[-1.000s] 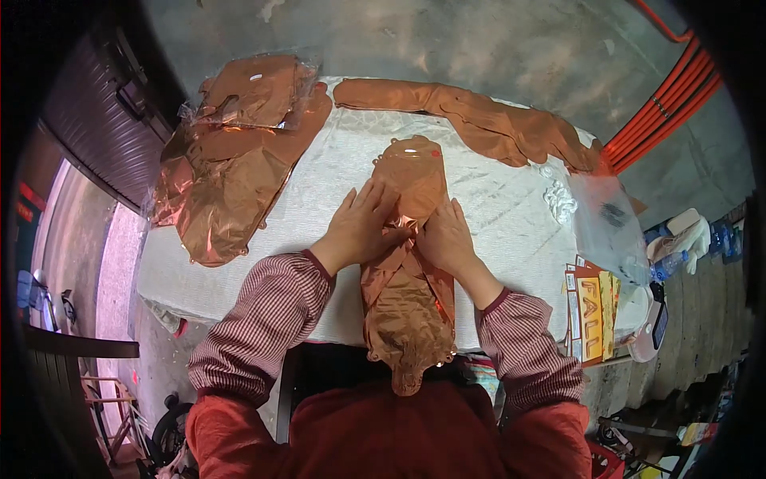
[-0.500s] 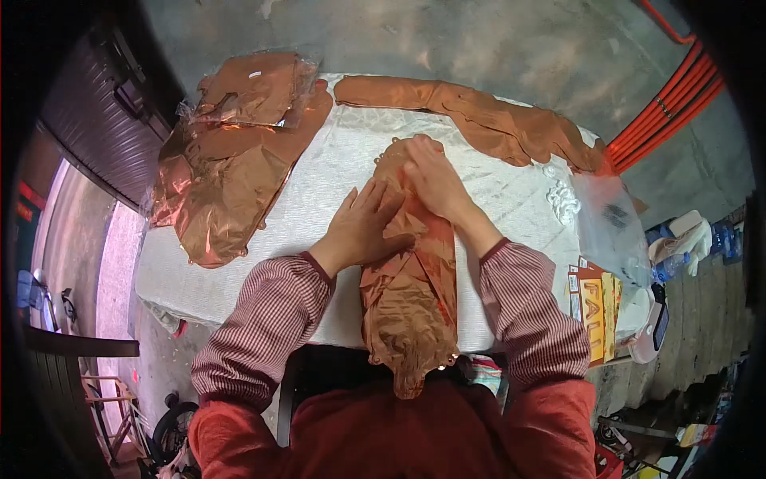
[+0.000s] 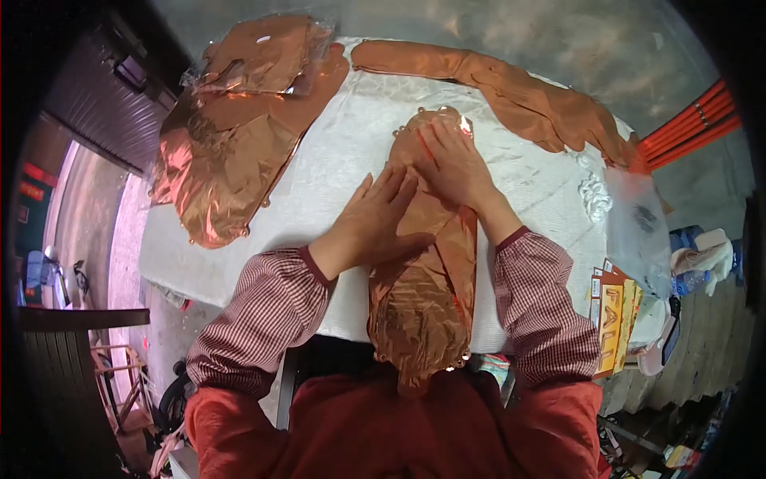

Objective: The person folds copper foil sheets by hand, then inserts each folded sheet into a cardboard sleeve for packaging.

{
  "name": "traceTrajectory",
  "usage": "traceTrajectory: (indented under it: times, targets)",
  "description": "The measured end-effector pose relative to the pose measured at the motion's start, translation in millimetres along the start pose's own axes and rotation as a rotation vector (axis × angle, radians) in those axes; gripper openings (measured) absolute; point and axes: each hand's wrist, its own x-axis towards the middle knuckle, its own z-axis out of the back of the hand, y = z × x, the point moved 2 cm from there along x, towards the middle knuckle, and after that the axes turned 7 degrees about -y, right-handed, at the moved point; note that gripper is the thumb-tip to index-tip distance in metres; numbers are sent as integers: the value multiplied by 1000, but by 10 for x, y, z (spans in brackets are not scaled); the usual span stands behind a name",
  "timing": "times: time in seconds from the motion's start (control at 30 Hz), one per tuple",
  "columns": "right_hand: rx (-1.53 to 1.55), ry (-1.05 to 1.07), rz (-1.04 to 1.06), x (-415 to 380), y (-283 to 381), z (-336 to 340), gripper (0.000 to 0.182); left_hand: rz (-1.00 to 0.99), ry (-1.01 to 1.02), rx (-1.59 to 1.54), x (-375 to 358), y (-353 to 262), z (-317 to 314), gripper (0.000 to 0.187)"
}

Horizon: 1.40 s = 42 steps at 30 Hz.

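A flattened, folded copper-coloured foil balloon (image 3: 421, 311) lies lengthwise on the white-covered table (image 3: 319, 191) before me, with small tabs along its edges and its tail over the near edge. My left hand (image 3: 373, 217) rests flat on its left side, fingers outstretched and thumb across the foil. Higher up, my right hand (image 3: 456, 169) presses on the upper part with fingers extended. Neither hand grips anything. Creases run across the lower foil, and both hands hide part of the middle.
Flat copper foil balloons (image 3: 227, 180) lie at left under a clear-wrapped foil pack (image 3: 267, 52). Another long foil piece (image 3: 495, 88) follows the far edge. At right are a crumpled white bundle (image 3: 594, 191), a clear plastic bag (image 3: 642, 219) and printed cards (image 3: 610, 323).
My right hand has slid slightly down the foil and its fingers have spread, uncovering the top end. My left hand stays flat on it. The whole view has shifted a little.
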Motion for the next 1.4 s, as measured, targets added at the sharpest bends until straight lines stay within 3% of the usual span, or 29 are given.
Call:
traceTrajectory:
  times: [0.07,0.13,0.17,0.3,0.4,0.6,0.77,0.9,1.03,1.1,1.23,1.4]
  targets:
    - [-18,9,-14,0,-16,-23,57,10,-32,-13,-117,-82,53,87]
    - [-19,13,-10,1,-35,-30,58,27,-106,-154,-277,-221,202,68]
    - [-19,17,-12,0,-35,-31,58,92,-33,-238,-319,-362,350,45]
    - [-12,22,-31,-3,0,7,59,218,-213,-43,-742,-677,349,26]
    - [-23,18,-27,-11,-39,-52,60,310,-255,123,-887,-743,320,26]
    - [21,48,-83,4,-22,-25,62,318,-271,167,-1077,-915,297,19]
    - [6,86,-91,15,9,1,63,364,-214,-3,-1379,-1044,430,16]
    - [5,71,-87,-2,-17,-22,64,427,-199,-216,-1315,-802,741,13]
    - [-6,92,-91,21,-3,5,64,-28,-291,-187,-545,-274,445,32]
    - [2,74,-92,14,-7,-12,63,-131,-205,-175,-157,-74,245,46]
    - [-12,46,-52,2,-25,-44,61,-151,-19,86,104,129,-8,63]
    - [-13,-8,-38,-8,-14,-29,60,-188,181,150,-460,-120,144,74]
